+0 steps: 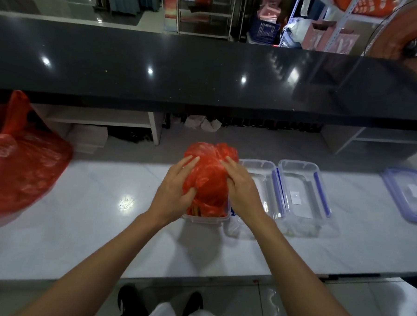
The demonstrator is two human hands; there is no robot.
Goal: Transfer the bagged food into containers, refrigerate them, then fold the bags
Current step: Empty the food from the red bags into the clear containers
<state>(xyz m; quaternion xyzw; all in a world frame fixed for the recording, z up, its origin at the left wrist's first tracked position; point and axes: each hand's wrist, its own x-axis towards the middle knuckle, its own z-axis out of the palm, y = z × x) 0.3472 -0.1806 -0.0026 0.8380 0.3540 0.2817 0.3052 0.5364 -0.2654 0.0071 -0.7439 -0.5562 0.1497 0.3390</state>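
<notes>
Food, orange-brown and only partly visible, is showing under the lower edge of a small red bag [210, 175] that is sitting over a clear container [205, 218] at the middle of the white tabletop [102, 224]. What the food is cannot be told. The left hand [174, 192] is gripping the bag's left side, fingers spread up the plastic and thumb curling in below. The right hand [241, 186] is pinching the bag's right side, fingers bent into the film. Both are holding the bag over the container, so the emptying step seems to be in hand.

Just beside on the right, two more clear containers are standing touching each other: an empty container [260, 184] partly behind the right wrist, and a blue-clipped container [302, 196] beyond it. A blue-rimmed lid [408, 192] is lying well apart at the right edge. A large red bag [16, 162], full and slumped, is waiting at the far left. A black raised counter [207, 73] is running behind.

Thin film is the likely trouble: if the bag is being tugged unevenly, food may be spilling past the container's narrow rim onto the tabletop, or the light container may be sliding or tipping under the pull. Pieces clinging inside the folds may be staying behind. The right forearm is also passing close over the empty container and may be knocking it.
</notes>
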